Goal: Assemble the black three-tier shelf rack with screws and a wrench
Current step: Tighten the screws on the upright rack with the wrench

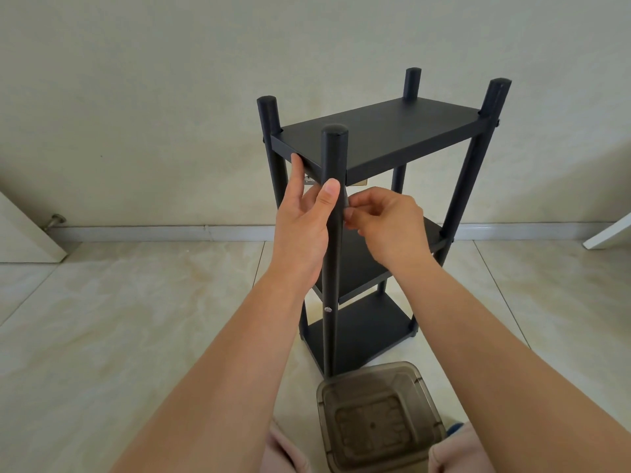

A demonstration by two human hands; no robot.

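Note:
The black three-tier shelf rack (382, 134) stands upright on the tiled floor, with four round posts and three shelves. My left hand (304, 220) wraps the near front post (333, 233) just under the top shelf, thumb on the post and a fingertip against the shelf's edge. My right hand (382, 216) is beside the same post on its right, fingers curled and pinching something small against it; I cannot make out what. A silver screw head (328, 309) shows lower on that post, at the middle shelf.
A brown translucent plastic container (379, 414) sits on the floor between my knees, right in front of the rack. The wall and baseboard (170, 232) run close behind the rack. A door with a stopper (56, 220) is at far left.

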